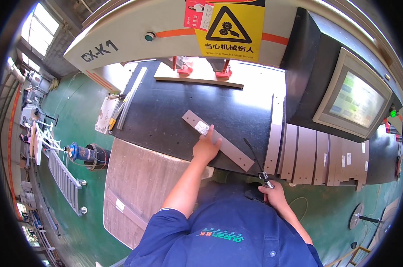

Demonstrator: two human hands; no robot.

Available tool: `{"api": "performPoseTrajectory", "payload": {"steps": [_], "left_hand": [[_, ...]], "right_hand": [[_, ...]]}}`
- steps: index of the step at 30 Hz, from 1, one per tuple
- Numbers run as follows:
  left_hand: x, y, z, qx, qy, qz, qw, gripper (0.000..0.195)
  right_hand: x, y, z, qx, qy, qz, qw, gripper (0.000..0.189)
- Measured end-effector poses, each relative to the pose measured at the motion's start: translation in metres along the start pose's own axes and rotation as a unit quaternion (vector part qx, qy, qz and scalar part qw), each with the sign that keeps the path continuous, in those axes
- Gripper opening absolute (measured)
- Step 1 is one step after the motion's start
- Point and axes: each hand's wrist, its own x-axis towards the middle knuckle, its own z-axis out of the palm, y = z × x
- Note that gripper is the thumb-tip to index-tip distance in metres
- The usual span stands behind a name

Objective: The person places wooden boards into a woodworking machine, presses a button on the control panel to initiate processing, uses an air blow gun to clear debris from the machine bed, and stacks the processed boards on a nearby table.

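My left hand (207,147) rests on a narrow brown panel strip (231,150), its index finger by the white label (201,127) near the far end. The strip lies diagonally on the black machine table (161,113) and has small holes at both ends. At the table's near edge, my right hand (274,196) grips a metal-bodied hand tool (266,182) with a thin dark rod or nozzle pointing up and away; it looks like an air blow gun, though its handle is mostly hidden by my fingers.
Beyond the strip, red clamps (223,74) stand over another board (201,80). Several brown panels (304,153) lie at the right under a control screen (358,98). Metal bars (132,98) lie at the left, and a wooden board (144,173) adjoins the near left edge.
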Motion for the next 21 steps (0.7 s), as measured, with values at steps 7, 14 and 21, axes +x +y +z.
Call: {"api": "performPoseTrajectory", "payload": {"steps": [7, 14, 21], "left_hand": [[-0.001, -0.001, 0.000, 0.014, -0.003, 0.002, 1.000, 0.071], [0.003, -0.002, -0.005, 0.020, -0.013, 0.017, 1.000, 0.075], [0.039, 0.020, -0.041, 0.054, -0.069, 0.022, 0.996, 0.062]], "right_hand": [[0.004, -0.002, 0.001, 0.036, 0.000, 0.001, 0.999, 0.017], [0.007, 0.003, -0.002, 0.045, 0.009, 0.002, 0.999, 0.017], [0.008, -0.005, -0.003, 0.022, 0.029, 0.021, 0.999, 0.017]]}}
